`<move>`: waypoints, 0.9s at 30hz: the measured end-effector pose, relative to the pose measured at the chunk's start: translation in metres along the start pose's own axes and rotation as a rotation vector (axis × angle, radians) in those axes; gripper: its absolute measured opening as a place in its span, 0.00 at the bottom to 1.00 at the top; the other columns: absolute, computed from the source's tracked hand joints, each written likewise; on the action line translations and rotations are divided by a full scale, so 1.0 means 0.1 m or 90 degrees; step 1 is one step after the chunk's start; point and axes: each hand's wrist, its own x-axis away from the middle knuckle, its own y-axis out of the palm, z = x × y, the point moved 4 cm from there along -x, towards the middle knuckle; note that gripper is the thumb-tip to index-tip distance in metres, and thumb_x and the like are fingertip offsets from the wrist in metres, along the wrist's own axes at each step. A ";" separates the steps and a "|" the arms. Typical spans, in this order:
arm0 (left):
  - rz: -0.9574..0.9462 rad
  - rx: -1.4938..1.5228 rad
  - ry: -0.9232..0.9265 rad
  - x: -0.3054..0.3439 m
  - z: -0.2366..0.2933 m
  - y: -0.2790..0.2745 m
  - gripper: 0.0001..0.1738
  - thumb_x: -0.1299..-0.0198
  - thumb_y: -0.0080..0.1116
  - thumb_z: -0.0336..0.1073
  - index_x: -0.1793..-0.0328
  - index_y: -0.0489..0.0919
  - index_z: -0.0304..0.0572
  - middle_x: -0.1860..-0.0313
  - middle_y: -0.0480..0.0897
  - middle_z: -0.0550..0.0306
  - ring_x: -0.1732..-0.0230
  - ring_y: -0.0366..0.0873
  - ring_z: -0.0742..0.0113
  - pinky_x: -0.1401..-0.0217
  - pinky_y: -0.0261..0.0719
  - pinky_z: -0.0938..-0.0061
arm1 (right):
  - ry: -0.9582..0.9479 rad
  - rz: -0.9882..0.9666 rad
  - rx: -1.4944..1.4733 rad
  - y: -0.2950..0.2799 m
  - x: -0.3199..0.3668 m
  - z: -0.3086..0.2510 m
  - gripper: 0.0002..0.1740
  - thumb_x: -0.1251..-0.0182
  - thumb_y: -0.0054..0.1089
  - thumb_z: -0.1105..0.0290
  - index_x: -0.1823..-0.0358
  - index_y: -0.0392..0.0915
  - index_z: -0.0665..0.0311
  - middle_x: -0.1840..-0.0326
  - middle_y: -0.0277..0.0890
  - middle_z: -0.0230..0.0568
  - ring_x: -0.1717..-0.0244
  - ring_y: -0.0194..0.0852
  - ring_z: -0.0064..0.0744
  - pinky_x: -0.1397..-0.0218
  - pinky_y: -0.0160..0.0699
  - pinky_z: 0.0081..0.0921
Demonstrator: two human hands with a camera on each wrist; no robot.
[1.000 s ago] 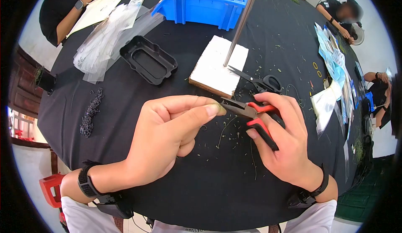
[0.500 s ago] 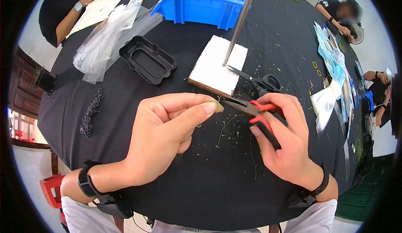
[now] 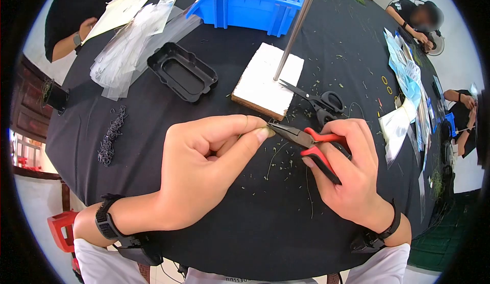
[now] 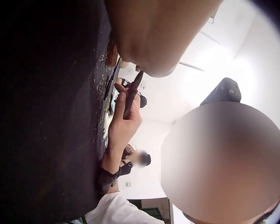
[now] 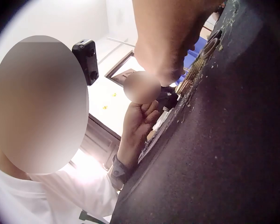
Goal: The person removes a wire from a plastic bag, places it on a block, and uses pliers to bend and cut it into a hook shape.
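Observation:
In the head view my left hand (image 3: 199,171) pinches a tiny olive-green bit (image 3: 270,131) between thumb and forefinger; most of it is hidden, so I cannot tell its kind. My right hand (image 3: 352,174) grips needle-nose pliers (image 3: 312,141) by their red and black handles. The plier jaws are close together, their tips right at the left fingertips. Black scissors (image 3: 321,100) lie partly spread just beyond the right hand. The left wrist view also shows the pliers (image 4: 133,93) in the right hand.
A white foam block (image 3: 263,80) with an upright metal rod (image 3: 296,34) stands ahead. Left of it are a black tray (image 3: 182,73), plastic sleeves (image 3: 130,49) and a dark tangled bundle (image 3: 111,137). Behind is a blue bin (image 3: 250,6). Green clippings litter the black cloth.
The plier jaws have come together, and their tips have moved left to the left fingertips. My left hand has turned slightly. The person at upper left has lowered an arm.

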 end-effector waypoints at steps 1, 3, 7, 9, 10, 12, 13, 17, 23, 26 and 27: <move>0.004 -0.005 0.010 0.00 0.00 0.00 0.08 0.40 0.59 0.28 0.59 0.82 0.28 0.86 0.70 0.72 0.86 0.57 0.90 0.84 0.48 0.87 | 0.008 0.000 -0.007 0.00 0.00 -0.01 0.14 0.64 0.70 0.79 0.73 0.75 0.73 0.63 0.68 0.48 0.64 0.68 0.44 0.65 0.68 0.31; -0.004 -0.016 0.018 0.01 0.01 0.00 0.08 0.41 0.59 0.28 0.59 0.82 0.28 0.86 0.71 0.72 0.85 0.57 0.90 0.83 0.48 0.88 | 0.019 -0.011 -0.007 -0.02 0.00 -0.02 0.13 0.63 0.70 0.80 0.74 0.74 0.73 0.65 0.68 0.47 0.65 0.68 0.44 0.66 0.67 0.31; -0.023 -0.054 0.032 0.01 0.02 0.01 0.08 0.40 0.59 0.27 0.59 0.82 0.28 0.83 0.72 0.71 0.82 0.58 0.90 0.82 0.49 0.88 | 0.015 -0.016 -0.014 -0.02 0.01 -0.01 0.14 0.61 0.73 0.73 0.76 0.76 0.71 0.69 0.68 0.44 0.71 0.68 0.38 0.74 0.67 0.27; -0.030 -0.063 0.033 0.01 0.02 0.01 0.08 0.40 0.58 0.27 0.59 0.82 0.28 0.82 0.73 0.70 0.82 0.58 0.90 0.81 0.50 0.88 | 0.017 -0.018 -0.043 -0.02 0.02 0.00 0.14 0.59 0.74 0.69 0.76 0.77 0.69 0.70 0.67 0.42 0.75 0.68 0.36 0.77 0.67 0.26; -0.033 -0.068 0.035 0.01 0.02 0.01 0.08 0.40 0.58 0.27 0.59 0.82 0.28 0.81 0.74 0.70 0.81 0.59 0.90 0.81 0.50 0.88 | 0.024 -0.026 -0.060 -0.01 0.03 0.02 0.13 0.58 0.74 0.69 0.76 0.78 0.69 0.71 0.67 0.42 0.76 0.68 0.35 0.78 0.67 0.25; -0.030 -0.039 0.017 0.01 0.00 0.03 0.08 0.39 0.58 0.28 0.59 0.82 0.28 0.80 0.74 0.70 0.81 0.59 0.90 0.81 0.50 0.88 | 0.022 -0.013 -0.088 0.00 0.04 0.03 0.12 0.56 0.73 0.69 0.75 0.78 0.69 0.73 0.68 0.41 0.78 0.68 0.34 0.79 0.66 0.25; -0.029 -0.024 0.010 0.01 -0.01 0.03 0.08 0.39 0.58 0.28 0.59 0.81 0.28 0.80 0.74 0.69 0.81 0.59 0.89 0.81 0.51 0.88 | 0.012 0.009 -0.099 0.02 0.04 0.03 0.12 0.56 0.72 0.70 0.75 0.79 0.69 0.73 0.68 0.41 0.79 0.68 0.34 0.79 0.66 0.25; -0.040 -0.048 -0.002 0.00 0.00 0.03 0.08 0.39 0.57 0.28 0.59 0.82 0.28 0.80 0.74 0.69 0.82 0.60 0.89 0.82 0.51 0.88 | 0.063 -0.015 -0.152 0.00 0.03 0.05 0.09 0.54 0.70 0.71 0.74 0.80 0.68 0.77 0.67 0.39 0.80 0.67 0.33 0.80 0.64 0.23; -0.037 -0.105 0.038 -0.01 0.06 0.04 0.08 0.39 0.57 0.28 0.59 0.83 0.29 0.82 0.73 0.70 0.84 0.60 0.89 0.83 0.52 0.88 | 0.065 -0.042 -0.140 0.04 0.08 0.11 0.07 0.51 0.69 0.71 0.74 0.82 0.67 0.79 0.66 0.39 0.83 0.64 0.29 0.82 0.59 0.24; -0.022 -0.092 0.027 0.00 0.03 0.04 0.08 0.39 0.57 0.28 0.59 0.83 0.30 0.82 0.73 0.70 0.84 0.59 0.89 0.84 0.52 0.88 | 0.140 -0.074 -0.222 0.04 0.08 0.10 0.07 0.48 0.67 0.70 0.73 0.82 0.68 0.80 0.65 0.39 0.85 0.62 0.29 0.82 0.59 0.24; -0.020 -0.089 0.024 0.00 0.02 0.04 0.08 0.39 0.57 0.28 0.59 0.83 0.30 0.82 0.73 0.70 0.84 0.60 0.89 0.84 0.52 0.88 | 0.154 -0.083 -0.235 0.04 0.08 0.11 0.07 0.47 0.66 0.70 0.73 0.83 0.68 0.80 0.66 0.39 0.85 0.62 0.29 0.82 0.59 0.24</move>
